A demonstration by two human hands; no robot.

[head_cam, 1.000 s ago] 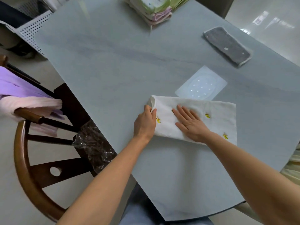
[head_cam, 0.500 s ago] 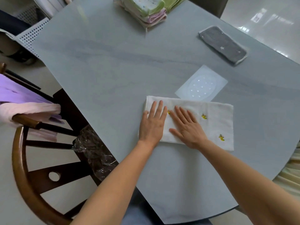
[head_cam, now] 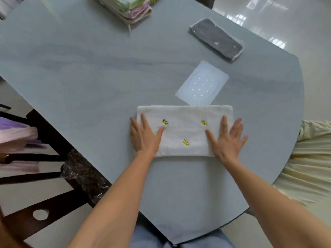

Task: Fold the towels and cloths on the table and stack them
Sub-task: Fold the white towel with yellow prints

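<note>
Pressing white banana-print towel (head_cam: 184,129) flat: left hand (head_cam: 145,136), right hand (head_cam: 226,138).

White towel (head_cam: 184,131) with three banana prints lies folded flat on grey counter (head_cam: 80,72). Left hand (head_cam: 145,136) flat on its left end, right hand (head_cam: 227,140) flat on its right end, fingers (head_cam: 223,122) spread, palms down. Translucent mat (head_cam: 202,84) just behind towel, its near corner touching or tucked under the towel edge, can't tell which. Grey cloth (head_cam: 216,39) with star, folded, far right. Stack (head_cam: 129,8) of folded cloths at far edge. Wooden chair (head_cam: 41,199) at left.
</note>
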